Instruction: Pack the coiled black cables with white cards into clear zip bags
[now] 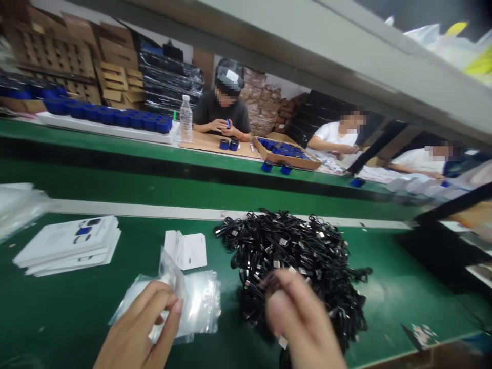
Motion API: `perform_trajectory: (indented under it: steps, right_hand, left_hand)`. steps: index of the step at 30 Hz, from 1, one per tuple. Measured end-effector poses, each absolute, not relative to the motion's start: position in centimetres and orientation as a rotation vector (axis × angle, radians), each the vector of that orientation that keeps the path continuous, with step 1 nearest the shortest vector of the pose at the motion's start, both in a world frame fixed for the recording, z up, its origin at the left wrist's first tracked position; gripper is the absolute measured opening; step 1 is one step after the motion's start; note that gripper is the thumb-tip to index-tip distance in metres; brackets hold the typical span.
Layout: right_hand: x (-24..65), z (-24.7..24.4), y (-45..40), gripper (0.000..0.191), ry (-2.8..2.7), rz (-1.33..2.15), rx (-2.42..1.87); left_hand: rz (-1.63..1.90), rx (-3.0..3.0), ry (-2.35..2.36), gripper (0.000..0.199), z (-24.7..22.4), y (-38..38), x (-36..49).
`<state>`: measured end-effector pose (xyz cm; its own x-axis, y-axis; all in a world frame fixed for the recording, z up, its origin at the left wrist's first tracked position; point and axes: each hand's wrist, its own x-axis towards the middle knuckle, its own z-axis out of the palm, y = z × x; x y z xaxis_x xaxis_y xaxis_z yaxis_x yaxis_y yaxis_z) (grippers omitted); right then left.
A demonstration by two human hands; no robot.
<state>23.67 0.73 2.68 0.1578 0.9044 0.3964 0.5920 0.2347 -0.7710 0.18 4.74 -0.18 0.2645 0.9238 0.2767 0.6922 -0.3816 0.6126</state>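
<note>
My left hand is closed, pinching a clear plastic bag between thumb and fingers. Beneath it lies a loose stack of similar clear bags. My right hand, smeared by motion, is over the near side of a big heap of bundled black USB cables. Its fingers are curled together around a dark cable, blurred at the fingertips. Small white cards lie just behind the bags.
White printed booklets are stacked at left, near more plastic bags. A raised green ledge runs behind. Beyond it are blue round items, a water bottle, a carton and several co-workers. An overhead shelf crosses above.
</note>
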Motion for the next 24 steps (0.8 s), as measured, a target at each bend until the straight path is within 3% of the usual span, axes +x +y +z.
perform_trajectory:
  steps: [3, 5, 9, 15, 19, 21, 24]
  right_hand:
    - [18.0, 0.7, 0.2, 0.028, -1.78, 0.862, -1.265]
    - [16.0, -0.1, 0.8, 0.035, -1.819, 0.945, -1.281]
    - [15.0, -0.6, 2.0, 0.044, -1.854, 0.875, -1.35]
    - [15.0, 0.1, 2.0, 0.037, -1.881, 0.841, -1.512]
    - [16.8, 1.5, 2.2, 0.077, -1.96, 1.155, -1.308]
    - [17.7, 2.2, 2.4, 0.072, -1.967, 1.263, -1.221]
    - [18.0, 2.2, 2.6, 0.043, -1.842, 1.341, -1.222]
  left_hand:
    - [0.834, 2.261, 1.426, 0.024, -0.3, 5.0, -0.3]
    - [0.841, 2.282, 1.452, 0.021, -0.5, 4.9, -0.6]
    - [0.869, 2.394, 1.46, 0.018, -0.8, 4.3, -0.9]
    - [0.903, 2.656, 1.431, 0.016, -1.6, 3.6, -0.3]
    - [0.912, 2.731, 1.407, 0.012, -1.9, 3.5, -0.1]
    - [0.89, 2.726, 1.366, 0.011, -1.9, 3.5, -0.1]
    - [0.881, 2.704, 1.323, 0.011, -1.9, 3.2, 0.2]
